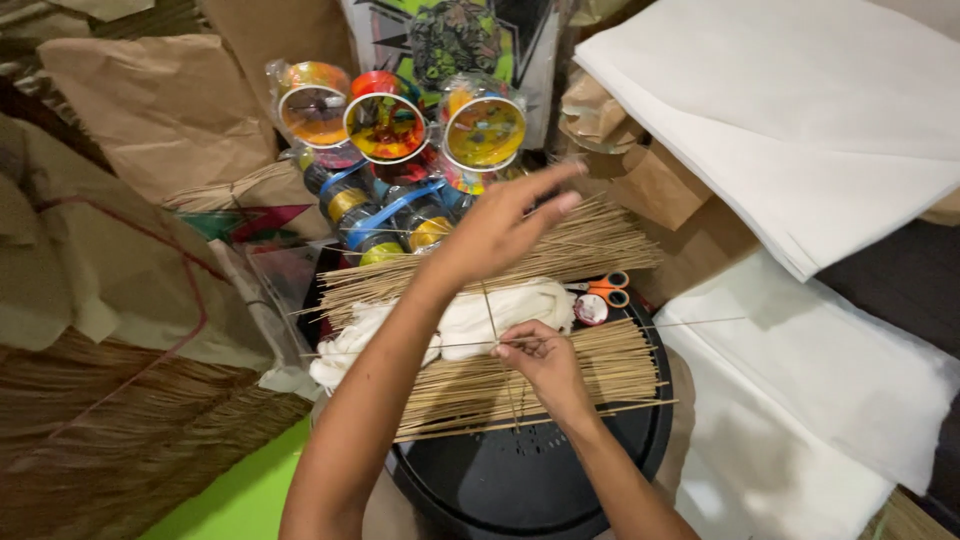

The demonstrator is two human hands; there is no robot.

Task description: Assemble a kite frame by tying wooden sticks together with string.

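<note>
Fingers of right hand (pixel 545 362) grip crossed thin sticks (pixel 497 343) narrowly; left hand (pixel 500 225) lifts, fingers spread wide.

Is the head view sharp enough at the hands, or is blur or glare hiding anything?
Head view: left hand smeared by motion blur at the fingertips; right hand sharp, pinching thin sticks; white paper sheets bright, nearly washed out; corners dim, edges bowed by the wide lens.

Right hand (pixel 545 362) pinching crossed sticks (pixel 497 345), left hand (pixel 500 225) raised
</note>
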